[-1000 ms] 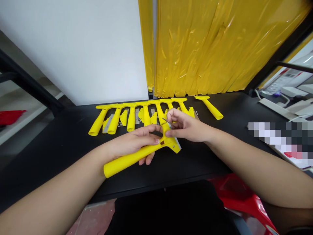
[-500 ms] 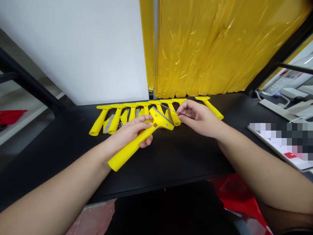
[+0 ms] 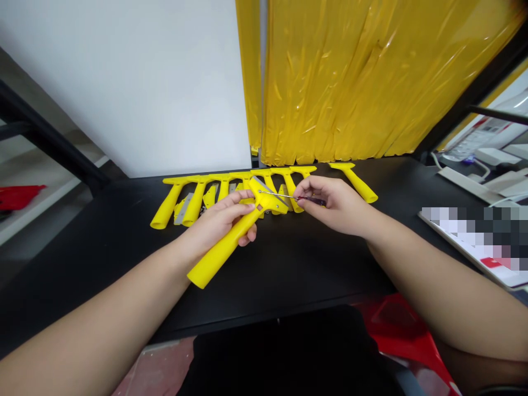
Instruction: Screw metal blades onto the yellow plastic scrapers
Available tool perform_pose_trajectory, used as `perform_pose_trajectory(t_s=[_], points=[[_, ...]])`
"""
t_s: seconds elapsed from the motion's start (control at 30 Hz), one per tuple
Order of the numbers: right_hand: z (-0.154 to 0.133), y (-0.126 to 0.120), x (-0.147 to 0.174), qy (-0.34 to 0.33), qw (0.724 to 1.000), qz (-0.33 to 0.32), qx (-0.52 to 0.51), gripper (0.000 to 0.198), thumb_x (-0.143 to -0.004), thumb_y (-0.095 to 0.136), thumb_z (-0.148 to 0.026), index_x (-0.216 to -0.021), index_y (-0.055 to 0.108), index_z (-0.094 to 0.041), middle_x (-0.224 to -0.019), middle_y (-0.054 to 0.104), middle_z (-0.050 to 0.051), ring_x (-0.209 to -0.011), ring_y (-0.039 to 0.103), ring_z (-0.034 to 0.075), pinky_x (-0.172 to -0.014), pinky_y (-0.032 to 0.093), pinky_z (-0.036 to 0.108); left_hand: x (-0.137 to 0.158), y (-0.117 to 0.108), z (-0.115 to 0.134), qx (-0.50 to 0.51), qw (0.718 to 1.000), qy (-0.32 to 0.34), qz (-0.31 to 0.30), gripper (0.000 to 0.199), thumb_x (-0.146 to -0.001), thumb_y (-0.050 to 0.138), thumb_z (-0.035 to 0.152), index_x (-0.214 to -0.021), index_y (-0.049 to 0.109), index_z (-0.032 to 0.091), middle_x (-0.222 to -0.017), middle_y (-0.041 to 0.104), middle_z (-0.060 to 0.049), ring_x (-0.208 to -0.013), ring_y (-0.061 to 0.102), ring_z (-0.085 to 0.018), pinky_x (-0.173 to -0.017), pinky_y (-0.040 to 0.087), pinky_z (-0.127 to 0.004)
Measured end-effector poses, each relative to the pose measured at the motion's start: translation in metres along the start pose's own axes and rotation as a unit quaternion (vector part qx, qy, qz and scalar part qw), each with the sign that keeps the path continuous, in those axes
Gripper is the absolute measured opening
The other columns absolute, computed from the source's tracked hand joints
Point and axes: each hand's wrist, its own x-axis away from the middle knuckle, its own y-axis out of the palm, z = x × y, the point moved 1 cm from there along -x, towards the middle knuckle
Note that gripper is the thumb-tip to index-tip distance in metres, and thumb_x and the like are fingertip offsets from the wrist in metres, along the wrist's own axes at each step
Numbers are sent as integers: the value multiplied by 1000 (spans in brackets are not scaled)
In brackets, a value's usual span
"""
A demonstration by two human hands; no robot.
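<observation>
My left hand point(image 3: 233, 216) is closed around the neck of a yellow scraper point(image 3: 225, 250), whose hollow handle slants down to the left. A metal blade edge lines the scraper's head, which has two screws. Between the fingers of my right hand point(image 3: 330, 199) is a thin screwdriver point(image 3: 280, 195) with a dark red handle. Its tip reaches the screw at the upper left of the head; whether it sits in the slot I cannot tell. Behind my hands a row of yellow scraper handles point(image 3: 165, 209) lies on the black table point(image 3: 289, 269).
Loose blades and small yellow pieces point(image 3: 184, 209) lie among the handles. One separate yellow handle point(image 3: 358, 182) is at the right of the row. A white board point(image 3: 165, 82) and yellow plastic sheeting point(image 3: 350, 82) stand behind. A flat device point(image 3: 466, 242) is at the right edge.
The screwdriver has moved left and slightly down, bringing its tip from above the scraper onto the upper-left screw. The scraper has tilted a little in my left hand.
</observation>
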Motion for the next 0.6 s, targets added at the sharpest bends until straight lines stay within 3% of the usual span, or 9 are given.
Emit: perform_pose_trajectory(t_s=[0.13, 0.27, 0.37, 0.47, 0.6], points=[[-1, -2, 0, -15, 1000, 5, 27, 3, -95, 69, -20, -98, 68, -21, -95, 72, 5, -83, 68, 19, -77, 55, 35, 3, 2, -3, -12, 999, 23, 20, 32, -96, 62, 31, -121, 43, 24, -57, 68, -1, -41, 58, -15, -41, 43, -19], [-5, -5, 1, -72, 990, 42, 115, 8, -93, 70, -16, -99, 73, -21, -94, 70, 5, -83, 65, 19, -75, 52, 34, 6, 8, -4, -41, 994, 80, 60, 28, -99, 62, 29, -119, 43, 25, -62, 66, 5, -42, 60, -14, -41, 48, -20], [-7, -5, 1, -64, 988, 67, 128, 8, -96, 69, -19, -101, 76, -22, -94, 72, 5, -80, 65, 19, -71, 50, 33, 8, 12, -6, -70, 984, 134, 92, 30, -98, 63, 27, -118, 42, 26, -71, 62, 7, -45, 63, -14, -40, 51, -22], [-8, -1, 1, -39, 991, 79, 97, 11, -101, 67, -27, -103, 76, -21, -98, 75, 6, -80, 66, 19, -70, 49, 33, 9, 13, -9, -113, 969, 181, 127, 34, -97, 65, 28, -122, 43, 27, -88, 63, 4, -50, 66, -13, -41, 54, -23], [-9, 7, 2, -6, 997, 69, 38, 22, -108, 57, -37, -106, 72, -20, -82, 68, 2, -69, 59, 15, -66, 46, 31, 13, 13, -13, -179, 949, 202, 165, 34, -99, 63, 30, -129, 46, 27, -122, 64, -6, -54, 67, -10, -43, 57, -25]])
